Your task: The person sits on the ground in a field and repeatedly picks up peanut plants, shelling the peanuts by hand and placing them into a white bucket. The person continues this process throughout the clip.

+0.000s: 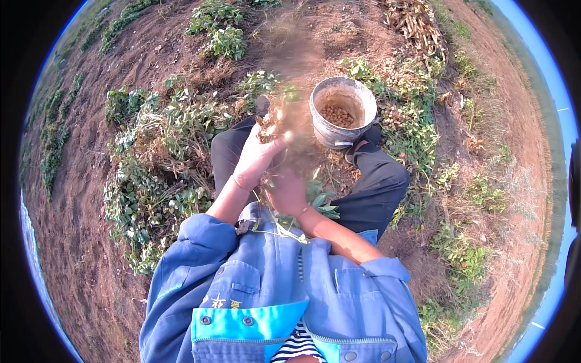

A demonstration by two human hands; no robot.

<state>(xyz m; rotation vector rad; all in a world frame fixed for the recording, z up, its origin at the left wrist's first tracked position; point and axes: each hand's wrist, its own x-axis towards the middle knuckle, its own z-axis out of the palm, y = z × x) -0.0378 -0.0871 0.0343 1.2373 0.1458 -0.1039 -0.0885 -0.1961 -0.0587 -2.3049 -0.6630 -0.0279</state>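
My left hand [259, 156] is closed around the root end of a peanut plant, where pale peanut pods [273, 121] and dry roots stick up beyond the fingers. Just below and to the right, my right hand [287, 191] grips the same plant's leafy stems [283, 222]; its fingers are somewhat blurred. Leaves hang out beside the right wrist and over the front of the jacket. Beyond my hands, to the right, a whitish, dirt-stained bucket [338, 136] stands between my feet, tilted towards me, with a layer of picked peanuts [337, 116] at its bottom.
A large heap of peanut plants [159, 181] lies on the left. More plants with pods attached [404, 104] lie right of the bucket. Dry husks or leaves [420, 29] are piled at the upper right. Brown soil [86, 181] surrounds the heaps, and my bent legs flank my hands.
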